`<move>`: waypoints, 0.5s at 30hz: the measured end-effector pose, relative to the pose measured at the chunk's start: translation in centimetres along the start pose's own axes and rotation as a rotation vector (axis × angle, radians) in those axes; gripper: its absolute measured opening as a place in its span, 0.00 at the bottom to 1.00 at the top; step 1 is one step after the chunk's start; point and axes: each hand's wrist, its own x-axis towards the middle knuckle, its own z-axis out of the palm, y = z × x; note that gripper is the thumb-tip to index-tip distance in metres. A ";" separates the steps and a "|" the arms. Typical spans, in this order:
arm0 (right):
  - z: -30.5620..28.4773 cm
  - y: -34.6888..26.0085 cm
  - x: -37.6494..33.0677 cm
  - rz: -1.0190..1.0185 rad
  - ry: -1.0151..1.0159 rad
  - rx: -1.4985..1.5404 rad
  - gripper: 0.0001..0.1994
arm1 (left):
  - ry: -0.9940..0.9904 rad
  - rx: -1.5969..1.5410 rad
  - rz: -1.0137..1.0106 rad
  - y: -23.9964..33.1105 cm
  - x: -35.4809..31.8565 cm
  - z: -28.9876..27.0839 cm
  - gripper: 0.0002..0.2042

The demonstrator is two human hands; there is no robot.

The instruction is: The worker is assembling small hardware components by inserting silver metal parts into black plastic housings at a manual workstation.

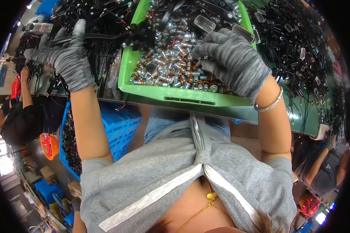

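My left hand (72, 62), in a grey striped glove, is at the left of the green bin with its thumb and fingers spread apart. A long black strip (101, 37) runs past the thumb toward the bin; whether the hand touches it I cannot tell. My right hand (235, 62), gloved alike, reaches over the green bin (159, 93) with fingers curled and tips close together. What they hold, if anything, is hidden. Small silver metal cylinders (175, 70) with copper-coloured rings fill the bin below it. A clear plastic cover (204, 24) lies beyond the right fingers.
Piles of black cabled parts (295, 50) cover the green table right of the bin, with more at the left. A blue crate (120, 128) stands below the table edge. Other people (23, 116) sit at both sides. An orange basket (49, 146) is on the floor.
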 end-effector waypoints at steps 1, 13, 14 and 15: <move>0.1 -0.2 0.4 -0.003 -0.003 -0.003 0.12 | 0.063 -0.010 -0.069 -0.5 0.1 -0.6 0.58; 0.1 -3.3 1.3 0.077 -0.296 0.002 0.12 | -0.977 1.004 0.429 9.1 -6.5 7.4 0.28; 0.5 -3.3 1.2 0.062 -0.268 0.005 0.13 | -0.996 0.977 0.291 8.5 -6.3 7.8 0.29; 0.7 -3.3 1.1 0.044 -0.236 0.009 0.14 | -1.009 0.952 0.156 8.1 -6.3 8.0 0.30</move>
